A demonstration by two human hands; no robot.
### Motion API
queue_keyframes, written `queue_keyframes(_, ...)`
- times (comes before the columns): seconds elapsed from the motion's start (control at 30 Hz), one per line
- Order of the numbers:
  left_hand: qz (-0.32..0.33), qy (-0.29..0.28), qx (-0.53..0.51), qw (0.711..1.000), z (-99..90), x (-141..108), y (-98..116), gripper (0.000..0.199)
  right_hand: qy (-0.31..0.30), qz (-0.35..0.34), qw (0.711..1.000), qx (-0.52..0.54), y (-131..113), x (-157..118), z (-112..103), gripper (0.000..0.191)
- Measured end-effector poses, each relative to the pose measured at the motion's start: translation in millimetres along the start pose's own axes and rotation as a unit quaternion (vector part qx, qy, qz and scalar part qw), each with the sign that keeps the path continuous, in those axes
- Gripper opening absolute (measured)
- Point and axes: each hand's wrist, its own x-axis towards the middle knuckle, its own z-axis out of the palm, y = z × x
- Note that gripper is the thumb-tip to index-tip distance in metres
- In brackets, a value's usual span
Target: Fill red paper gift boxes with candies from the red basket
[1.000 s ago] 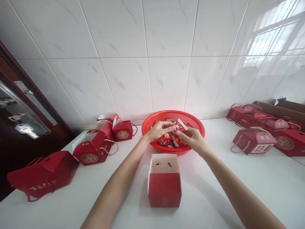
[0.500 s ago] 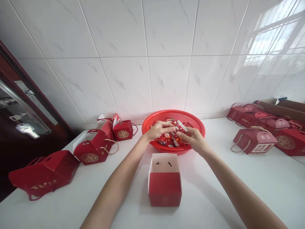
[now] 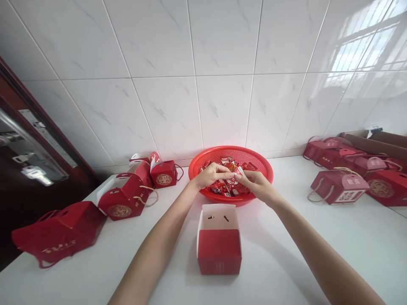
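Note:
Over the red plastic basket (image 3: 260,161), my left hand (image 3: 211,176) and my right hand (image 3: 259,185) meet with fingertips pinched together. Between them is a red-and-white candy packet (image 3: 234,181), its white edge showing by my right fingers and part of it covered by them. Wrapped candies (image 3: 227,161) in red and gold fill the basket beneath. Nearer me stands an open red gift box (image 3: 219,252), its white inside and two dark slots facing up.
Red gift boxes with cord handles stand on the left, one of them an open box (image 3: 124,199) by a dark door. More boxes, among them a pink-red box (image 3: 340,186), crowd the right by a brown carton (image 3: 375,144). A tiled wall (image 3: 222,110) rises behind the basket.
My right hand has turned and drawn slightly closer to my left. The packet has tilted downward between the fingers, showing less of its white edge. The boxes stay put.

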Motion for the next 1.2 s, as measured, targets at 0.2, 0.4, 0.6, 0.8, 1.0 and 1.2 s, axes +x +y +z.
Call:
queue_keyframes(0.2,0.001,0.010,-0.024,1.000,0.4,-0.2,-0.4,0.034,0.014,0.006,1.000,0.008,0.5,0.0,-0.9,0.064)
queue_keyframes(0.4,-0.017,0.026,-0.019,0.999,-0.1,0.0,-0.9,0.036,0.021,-0.007,1.000,0.017,1.5,0.5,-0.4,0.066)
queue_keyframes(0.6,-0.008,0.044,-0.023,0.999,1.8,0.6,-3.2,0.045,0.029,0.003,0.999,0.041,4.0,1.2,-1.5,0.061)
queue_keyframes(0.8,-0.054,-0.022,-0.029,0.998,5.2,-0.9,2.6,0.048,0.101,-0.005,0.993,0.053,5.2,2.7,-2.1,0.062)
queue_keyframes(1.0,-0.036,-0.040,-0.049,0.997,4.3,-1.0,-2.2,0.046,0.106,-0.018,0.993,0.041,4.6,2.3,-1.3,0.062)
queue_keyframes(1.2,-0.035,-0.064,-0.060,0.996,2.3,-1.5,-1.4,0.042,0.090,-0.008,0.996,0.026,6.3,2.3,-2.5,0.065)
